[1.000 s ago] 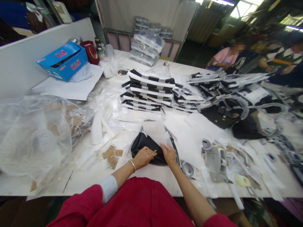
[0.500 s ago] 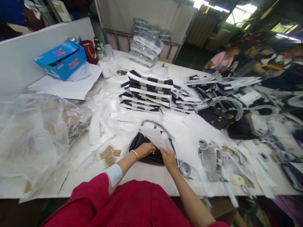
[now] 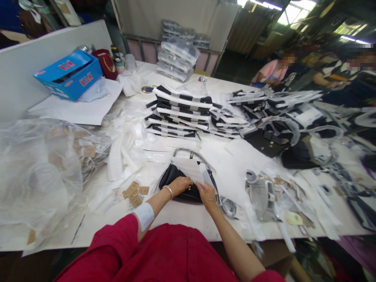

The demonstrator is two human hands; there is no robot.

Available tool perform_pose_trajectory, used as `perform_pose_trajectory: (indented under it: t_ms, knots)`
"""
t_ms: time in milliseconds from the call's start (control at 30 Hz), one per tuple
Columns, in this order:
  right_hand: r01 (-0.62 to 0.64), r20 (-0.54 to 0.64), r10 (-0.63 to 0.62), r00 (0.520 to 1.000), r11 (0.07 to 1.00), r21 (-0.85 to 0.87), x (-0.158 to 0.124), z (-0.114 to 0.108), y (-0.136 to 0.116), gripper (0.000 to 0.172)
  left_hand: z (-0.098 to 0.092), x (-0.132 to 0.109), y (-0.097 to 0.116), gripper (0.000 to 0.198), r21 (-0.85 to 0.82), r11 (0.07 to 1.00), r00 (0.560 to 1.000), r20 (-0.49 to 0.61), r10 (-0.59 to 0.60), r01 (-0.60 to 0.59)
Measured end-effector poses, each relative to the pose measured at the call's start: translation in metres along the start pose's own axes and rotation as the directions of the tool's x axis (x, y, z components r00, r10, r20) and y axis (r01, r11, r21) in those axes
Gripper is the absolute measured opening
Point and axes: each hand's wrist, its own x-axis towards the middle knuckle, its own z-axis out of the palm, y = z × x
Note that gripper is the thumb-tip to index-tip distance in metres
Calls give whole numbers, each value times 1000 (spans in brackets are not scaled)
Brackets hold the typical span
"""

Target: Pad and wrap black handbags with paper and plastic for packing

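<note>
A black handbag (image 3: 168, 174) with a gold clasp lies on the table in front of me, its wrapped handle looping away at the top. Across its front is a thin white foam sheet (image 3: 188, 166). My left hand (image 3: 179, 186) rests over the bag with bent fingers closed at the sheet's lower edge, just above the clasp; the fingertips are partly hidden. On the bag's right side, my right hand (image 3: 208, 195) grips the sheet, thumb on top and fingers underneath out of sight. A coiled wrapped strap (image 3: 228, 206) lies beside the right wrist.
Brown paper tags (image 3: 135, 192) lie left of the bag. Behind it stands a stack of wrapped black bags (image 3: 182, 111). A tape dispenser (image 3: 264, 197) and more bags (image 3: 266, 141) are to the right. Plastic wrap (image 3: 38, 176) and a blue box (image 3: 69, 74) occupy the left. Co-workers sit far right.
My left hand has shifted very slightly upward, so more of the gold clasp shows below it. The right hand keeps its grip on the sheet. The whole view has shifted a little.
</note>
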Motion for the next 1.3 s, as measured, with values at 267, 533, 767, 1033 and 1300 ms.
perform_pose_trajectory:
  t_ms: [267, 533, 767, 1033, 1300]
  knots:
    - [254, -38, -258, 966, 964, -78, -2, -16, -19, 45, -7, -9, 3, 18, -31, 998, 997, -56, -51, 50]
    - [384, 304, -297, 905, 879, -283, -17, -19, -41, 55, 0, -69, 11, 26, 33, 999, 997, -76, 15, -12]
    - [473, 464, -325, 824, 846, -246, -18, -17, -41, 49, 5, -96, 31, 25, 170, 970, 948, -241, 210, -172]
    - [345, 378, -198, 904, 860, -377, -39, 4, -62, 65, -3, -88, 35, 18, 247, 968, 982, -188, 18, 29]
    - [448, 437, -302, 847, 848, -282, -33, -8, -29, 72, 0, -78, 38, 16, 308, 947, 995, -75, -71, 91]
